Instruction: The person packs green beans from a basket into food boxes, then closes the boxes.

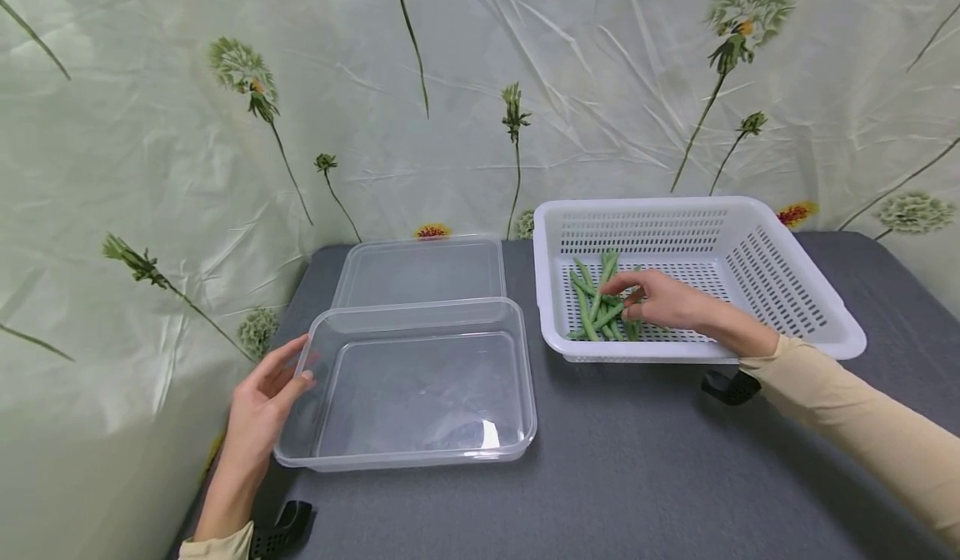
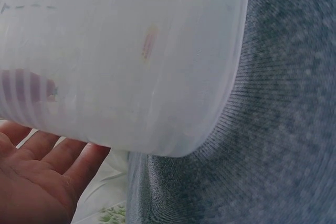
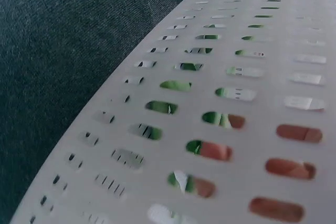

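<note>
A clear plastic container (image 1: 420, 397) sits at the left front of the table, its inside bare. My left hand (image 1: 258, 414) grips its left rim, thumb over the edge and fingers against the outer wall. In the left wrist view the fingers (image 2: 89, 163) touch the container's wall (image 2: 157, 98). To the right, a pile of green beans (image 1: 592, 297) lies in the left part of a white perforated basket (image 1: 810, 293). My right hand (image 1: 663, 300) reaches in over the front rim, curled fingers and thumb round some beans. Through the basket's holes, the right wrist view shows beans (image 3: 176, 85) and skin.
A clear flat lid (image 1: 420, 272) lies behind the container. Grey cloth covers the table (image 1: 615, 460). A crinkled floral sheet (image 1: 465, 152) hangs behind and along the left. The basket's raised front rim (image 1: 675, 350) stands beneath my right wrist.
</note>
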{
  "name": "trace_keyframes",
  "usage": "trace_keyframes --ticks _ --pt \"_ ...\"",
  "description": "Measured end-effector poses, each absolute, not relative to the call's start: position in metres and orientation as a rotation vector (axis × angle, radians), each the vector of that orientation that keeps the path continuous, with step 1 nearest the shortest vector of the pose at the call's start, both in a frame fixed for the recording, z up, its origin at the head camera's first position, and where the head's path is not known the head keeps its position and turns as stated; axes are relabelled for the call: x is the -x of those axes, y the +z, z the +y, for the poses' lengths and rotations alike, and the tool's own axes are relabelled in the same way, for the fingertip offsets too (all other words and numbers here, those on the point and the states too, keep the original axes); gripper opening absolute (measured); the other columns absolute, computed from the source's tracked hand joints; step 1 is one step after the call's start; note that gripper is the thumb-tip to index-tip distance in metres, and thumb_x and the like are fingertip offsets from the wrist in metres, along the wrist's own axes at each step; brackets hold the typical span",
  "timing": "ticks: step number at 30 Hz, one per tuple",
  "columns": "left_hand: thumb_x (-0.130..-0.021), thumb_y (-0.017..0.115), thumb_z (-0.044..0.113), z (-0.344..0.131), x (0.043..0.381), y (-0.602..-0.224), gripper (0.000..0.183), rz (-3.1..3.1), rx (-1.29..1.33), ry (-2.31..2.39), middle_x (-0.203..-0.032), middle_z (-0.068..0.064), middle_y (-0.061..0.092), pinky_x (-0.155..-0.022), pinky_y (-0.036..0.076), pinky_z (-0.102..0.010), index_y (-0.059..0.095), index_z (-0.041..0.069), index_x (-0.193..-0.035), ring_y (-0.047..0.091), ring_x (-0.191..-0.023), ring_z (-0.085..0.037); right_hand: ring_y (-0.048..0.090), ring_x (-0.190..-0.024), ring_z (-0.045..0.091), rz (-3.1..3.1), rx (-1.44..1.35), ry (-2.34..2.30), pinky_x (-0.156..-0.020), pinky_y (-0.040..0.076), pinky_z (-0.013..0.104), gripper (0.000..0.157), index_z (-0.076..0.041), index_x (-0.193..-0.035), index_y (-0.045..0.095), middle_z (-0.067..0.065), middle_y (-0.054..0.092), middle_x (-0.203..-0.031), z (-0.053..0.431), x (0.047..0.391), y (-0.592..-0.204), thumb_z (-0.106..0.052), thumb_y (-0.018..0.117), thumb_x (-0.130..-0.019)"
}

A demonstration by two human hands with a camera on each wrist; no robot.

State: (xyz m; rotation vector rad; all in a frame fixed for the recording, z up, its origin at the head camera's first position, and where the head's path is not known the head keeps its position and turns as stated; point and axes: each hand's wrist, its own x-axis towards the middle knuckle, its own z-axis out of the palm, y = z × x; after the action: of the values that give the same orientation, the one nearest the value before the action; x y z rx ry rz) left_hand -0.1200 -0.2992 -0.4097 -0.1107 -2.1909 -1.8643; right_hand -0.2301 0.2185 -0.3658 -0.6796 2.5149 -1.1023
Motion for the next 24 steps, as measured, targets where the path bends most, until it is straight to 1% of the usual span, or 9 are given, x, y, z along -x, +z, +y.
trace_keyframes --ticks 2,4,5,10,11,14,17,21,24 --pt "-0.094 0.058 -0.008 -0.2992 0.12 -0.4094 0.045 -2.19 0.107 -1.867 -0.133 0.0 0.058 -0.08 0.052 -0.018 0.049 -0.008 -0.138 0.063 -0.11 -0.006 0.064 -0.087 0.032 2.517 0.603 -1.09 -0.068 0.055 0.038 0.044 0.011 -0.129 0.054 0.032 0.053 -0.129 0.2186 0.2295 -0.3639 0.008 0.062 -0.086" --pt "-0.095 0.058 -0.008 -0.2994 0.1201 -0.4091 0.045 -2.183 0.106 -1.875 -0.133 0.0 0.058 -0.08 0.053 -0.019 0.049 -0.008 -0.138 0.063 -0.11 -0.006 0.064 -0.079 0.028 2.501 0.533 -1.094 -0.063 0.055 0.036 0.049 0.013 -0.132 0.051 0.035 0.05 -0.131 0.2196 0.2291 -0.3631 0.008 0.062 -0.085" --pt "-0.095 0.058 -0.008 -0.2996 0.1199 -0.409 0.045 -2.181 0.106 -1.879 -0.133 0.0 0.057 -0.08 0.053 -0.019 0.049 -0.008 -0.138 0.063 -0.11 -0.006 0.064 -0.078 0.028 2.487 0.502 -1.099 -0.063 0.056 0.037 0.051 0.014 -0.134 0.048 0.036 0.048 -0.132 0.2198 0.2289 -0.3628 0.008 0.062 -0.085" --pt "-0.095 0.058 -0.007 -0.3002 0.1191 -0.4085 0.045 -2.185 0.107 -1.879 -0.133 0.001 0.057 -0.08 0.053 -0.018 0.049 -0.008 -0.139 0.063 -0.11 -0.006 0.066 -0.091 0.031 2.476 0.48 -1.064 -0.073 0.057 0.04 0.056 0.017 -0.136 0.042 0.039 0.047 -0.131 0.2196 0.2292 -0.363 0.011 0.059 -0.083" --pt "-0.095 0.058 -0.007 -0.3002 0.1189 -0.4085 0.045 -2.188 0.106 -1.876 -0.133 0.001 0.057 -0.079 0.052 -0.018 0.049 -0.007 -0.139 0.063 -0.11 -0.006 0.066 -0.091 0.03 2.483 0.475 -1.046 -0.073 0.057 0.039 0.056 0.017 -0.136 0.042 0.039 0.048 -0.129 0.2189 0.2292 -0.363 0.011 0.059 -0.082" --pt "-0.095 0.058 -0.006 -0.3004 0.118 -0.4086 0.045 -2.197 0.103 -1.867 -0.133 0.002 0.057 -0.079 0.052 -0.018 0.049 -0.007 -0.139 0.063 -0.11 -0.005 0.065 -0.079 0.024 2.5 0.457 -1.0 -0.068 0.057 0.037 0.056 0.018 -0.133 0.044 0.035 0.052 -0.121 0.2173 0.2293 -0.3629 0.012 0.059 -0.08" --pt "-0.095 0.058 -0.006 -0.3008 0.1176 -0.4088 0.044 -2.199 0.102 -1.862 -0.133 0.003 0.058 -0.079 0.052 -0.018 0.049 -0.007 -0.139 0.063 -0.109 -0.005 0.064 -0.07 0.02 2.504 0.421 -0.985 -0.065 0.057 0.036 0.048 0.016 -0.13 0.048 0.032 0.054 -0.115 0.2158 0.2287 -0.3624 0.012 0.058 -0.082" --pt "-0.096 0.058 -0.006 -0.3012 0.118 -0.4094 0.044 -2.198 0.108 -1.869 -0.133 0.004 0.057 -0.079 0.052 -0.018 0.049 -0.007 -0.139 0.063 -0.109 -0.005 0.063 -0.066 0.021 2.515 0.386 -0.979 -0.061 0.057 0.036 0.035 0.012 -0.124 0.055 0.027 0.056 -0.11 0.2158 0.2267 -0.3613 0.008 0.057 -0.089" --pt "-0.096 0.059 -0.005 -0.301 0.1184 -0.4101 0.044 -2.203 0.105 -1.872 -0.132 0.003 0.057 -0.079 0.052 -0.018 0.049 -0.007 -0.139 0.063 -0.109 -0.005 0.06 -0.063 0.02 2.525 0.374 -0.976 -0.057 0.056 0.035 0.029 0.009 -0.121 0.059 0.021 0.059 -0.098 0.2168 0.2247 -0.3604 0.005 0.057 -0.093"
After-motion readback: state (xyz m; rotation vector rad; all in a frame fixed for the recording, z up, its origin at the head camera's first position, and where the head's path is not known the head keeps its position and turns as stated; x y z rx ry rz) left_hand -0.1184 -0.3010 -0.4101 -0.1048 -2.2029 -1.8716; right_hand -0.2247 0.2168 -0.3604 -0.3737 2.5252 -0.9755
